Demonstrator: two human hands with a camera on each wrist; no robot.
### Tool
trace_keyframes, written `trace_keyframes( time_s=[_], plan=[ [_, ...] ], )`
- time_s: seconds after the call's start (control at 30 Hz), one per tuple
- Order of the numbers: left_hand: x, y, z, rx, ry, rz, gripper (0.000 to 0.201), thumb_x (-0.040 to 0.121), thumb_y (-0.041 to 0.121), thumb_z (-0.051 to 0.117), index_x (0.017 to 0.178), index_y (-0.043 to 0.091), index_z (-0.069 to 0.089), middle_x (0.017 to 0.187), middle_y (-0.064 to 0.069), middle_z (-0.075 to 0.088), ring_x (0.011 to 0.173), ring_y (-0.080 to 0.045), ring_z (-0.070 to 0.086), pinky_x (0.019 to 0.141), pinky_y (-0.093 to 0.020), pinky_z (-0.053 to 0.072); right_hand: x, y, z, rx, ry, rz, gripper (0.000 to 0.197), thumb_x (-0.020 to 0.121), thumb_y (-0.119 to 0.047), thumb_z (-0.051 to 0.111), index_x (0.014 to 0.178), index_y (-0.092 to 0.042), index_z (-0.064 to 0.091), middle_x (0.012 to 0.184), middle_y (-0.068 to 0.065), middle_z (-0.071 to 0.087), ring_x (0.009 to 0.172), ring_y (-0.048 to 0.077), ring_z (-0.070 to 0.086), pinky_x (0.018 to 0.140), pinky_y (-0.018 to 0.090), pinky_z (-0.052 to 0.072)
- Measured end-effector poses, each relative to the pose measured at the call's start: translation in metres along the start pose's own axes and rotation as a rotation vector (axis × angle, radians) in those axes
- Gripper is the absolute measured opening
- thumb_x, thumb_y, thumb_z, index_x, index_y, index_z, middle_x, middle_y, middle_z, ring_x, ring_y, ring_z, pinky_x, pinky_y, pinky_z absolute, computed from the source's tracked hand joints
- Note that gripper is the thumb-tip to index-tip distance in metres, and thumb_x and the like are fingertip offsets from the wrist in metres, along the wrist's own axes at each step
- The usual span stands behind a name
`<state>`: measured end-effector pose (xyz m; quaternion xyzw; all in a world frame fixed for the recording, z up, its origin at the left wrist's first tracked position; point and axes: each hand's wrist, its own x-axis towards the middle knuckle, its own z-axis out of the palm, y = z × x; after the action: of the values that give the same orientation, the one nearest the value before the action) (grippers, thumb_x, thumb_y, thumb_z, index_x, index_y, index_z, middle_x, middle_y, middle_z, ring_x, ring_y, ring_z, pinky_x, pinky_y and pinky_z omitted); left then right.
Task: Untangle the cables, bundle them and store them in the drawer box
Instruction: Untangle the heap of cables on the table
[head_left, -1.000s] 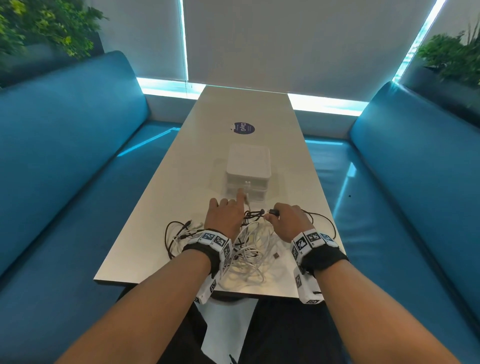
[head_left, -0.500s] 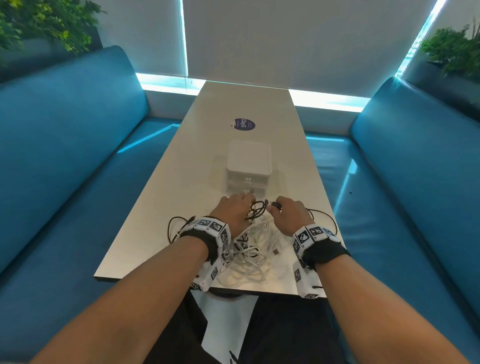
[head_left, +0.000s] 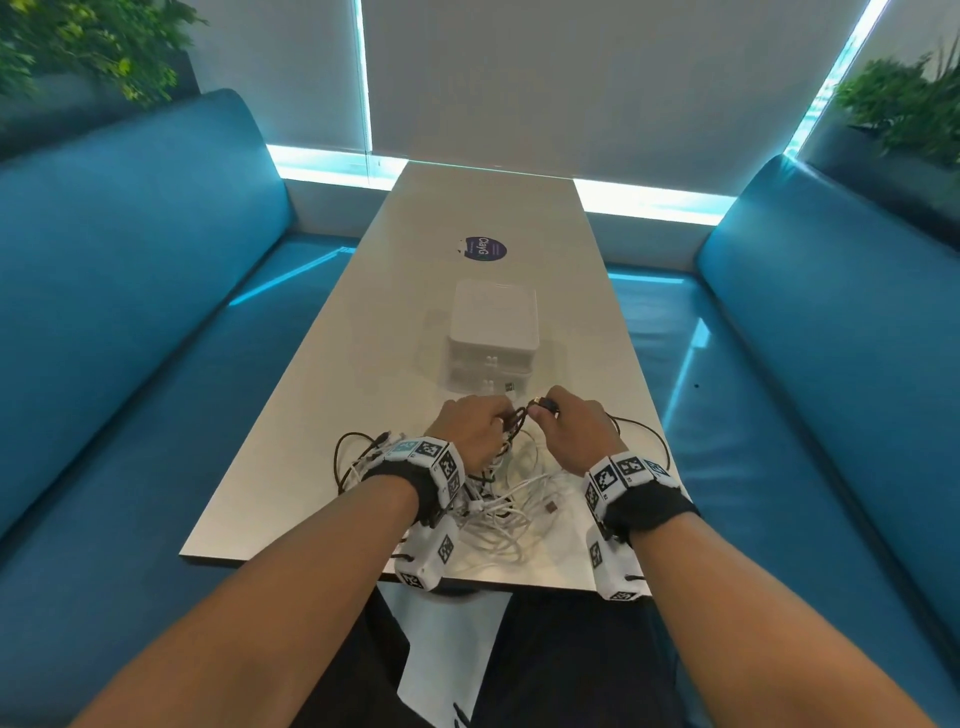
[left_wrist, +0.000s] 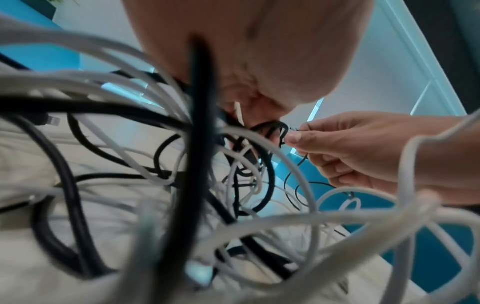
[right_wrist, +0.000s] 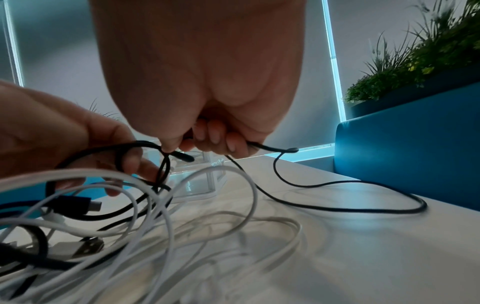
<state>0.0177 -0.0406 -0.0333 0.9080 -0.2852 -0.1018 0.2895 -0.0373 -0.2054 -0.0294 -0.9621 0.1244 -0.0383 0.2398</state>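
Observation:
A tangle of white and black cables (head_left: 498, 499) lies on the near end of the table (head_left: 311, 467), just in front of the white drawer box (head_left: 492, 338). My left hand (head_left: 475, 428) has its fingers curled round a loop of black cable (right_wrist: 109, 152) at the top of the tangle. My right hand (head_left: 571, 423) pinches the plug end of a thin black cable (right_wrist: 324, 185) that trails off to the right on the table. In the left wrist view blurred cable loops (left_wrist: 233, 185) fill the picture, with the right hand (left_wrist: 350, 148) behind them.
A round dark sticker (head_left: 485, 248) lies beyond the drawer box. Blue benches (head_left: 130, 312) run along both sides of the table, with plants (head_left: 904, 104) behind their backs. The table's near edge (head_left: 493, 584) is just below the cables.
My left hand has pulled back from the drawer box and closed on the black cable loop. The right hand has moved slightly closer to it, still pinching the plug.

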Motion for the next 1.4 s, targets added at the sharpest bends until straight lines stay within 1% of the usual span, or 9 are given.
trace_keyframes(
  time_s=[0.1,0.2,0.33,0.53,0.67,0.77,0.87,1.03,1.4],
  plan=[
    [0.006,-0.006,0.004,-0.094,0.043,-0.035,0.023,0.089,0.003,0.044,0.092,0.021,0.057,0.096,-0.004,0.068,0.079,-0.029,0.06,0.077,-0.044,0.052,0.0,0.0,0.0,0.019,-0.003,-0.011,0.031,0.099,-0.045,0.048,0.1,-0.015,0.056,0.084,0.009,0.063,0.083,0.033,0.058,0.067,0.036,0.044],
    [0.01,-0.006,0.008,-0.087,0.043,-0.024,0.011,0.093,0.017,0.055,0.1,0.025,0.056,0.101,0.001,0.068,0.087,-0.025,0.063,0.083,-0.043,0.051,-0.001,-0.002,0.001,0.02,-0.001,-0.044,0.031,0.099,-0.044,0.049,0.1,-0.014,0.056,0.084,0.011,0.064,0.083,0.033,0.058,0.065,0.035,0.041],
    [0.016,-0.006,0.008,0.222,0.016,0.005,0.015,0.096,0.02,0.051,0.107,0.024,0.061,0.111,0.0,0.064,0.107,-0.026,0.056,0.094,-0.042,0.038,-0.001,0.0,0.004,0.002,-0.019,-0.084,0.03,0.099,-0.042,0.05,0.099,-0.013,0.057,0.088,0.013,0.067,0.087,0.035,0.059,0.068,0.037,0.043],
    [0.014,-0.004,0.004,0.633,0.063,0.156,0.02,0.091,0.02,0.057,0.111,0.024,0.055,0.113,-0.001,0.055,0.108,-0.026,0.052,0.096,-0.043,0.033,-0.004,0.002,0.009,-0.05,-0.051,-0.114,0.029,0.1,-0.042,0.048,0.095,-0.014,0.055,0.09,0.013,0.067,0.088,0.035,0.059,0.067,0.038,0.043],
    [0.012,-0.002,0.0,0.555,0.011,0.168,0.027,0.086,0.014,0.06,0.112,0.02,0.054,0.112,-0.003,0.05,0.103,-0.026,0.055,0.093,-0.041,0.037,-0.003,-0.002,0.009,-0.066,-0.073,-0.136,0.031,0.101,-0.042,0.046,0.096,-0.013,0.055,0.09,0.013,0.067,0.087,0.034,0.058,0.069,0.04,0.044],
    [0.011,-0.004,-0.003,0.454,0.001,0.161,0.019,0.089,0.007,0.058,0.105,0.015,0.053,0.108,-0.006,0.048,0.083,-0.031,0.058,0.075,-0.042,0.046,-0.001,0.0,0.01,-0.075,-0.077,-0.128,0.032,0.101,-0.042,0.045,0.095,-0.012,0.055,0.089,0.013,0.066,0.087,0.034,0.057,0.068,0.039,0.044],
    [0.009,-0.007,-0.008,0.45,0.05,0.175,0.009,0.095,0.009,0.053,0.104,0.014,0.053,0.107,-0.006,0.049,0.069,-0.03,0.051,0.061,-0.038,0.04,0.001,0.003,0.011,-0.08,-0.062,-0.11,0.033,0.101,-0.043,0.044,0.095,-0.013,0.056,0.088,0.013,0.066,0.086,0.034,0.057,0.064,0.036,0.037],
    [0.008,-0.01,-0.01,0.405,0.13,0.116,0.007,0.1,0.023,0.05,0.104,0.023,0.056,0.106,0.001,0.058,0.085,-0.027,0.061,0.065,-0.034,0.041,0.004,0.002,0.01,-0.062,-0.066,-0.075,0.036,0.1,-0.045,0.045,0.093,-0.013,0.059,0.086,0.013,0.065,0.083,0.034,0.058,0.063,0.036,0.038],
    [0.014,-0.011,-0.007,0.138,0.098,0.082,0.01,0.096,0.009,0.052,0.101,0.018,0.056,0.1,-0.006,0.06,0.087,-0.028,0.059,0.078,-0.041,0.05,0.003,0.004,0.005,-0.098,-0.058,-0.045,0.036,0.1,-0.044,0.046,0.098,-0.012,0.062,0.089,0.014,0.066,0.084,0.033,0.059,0.066,0.035,0.042]
  ],
)
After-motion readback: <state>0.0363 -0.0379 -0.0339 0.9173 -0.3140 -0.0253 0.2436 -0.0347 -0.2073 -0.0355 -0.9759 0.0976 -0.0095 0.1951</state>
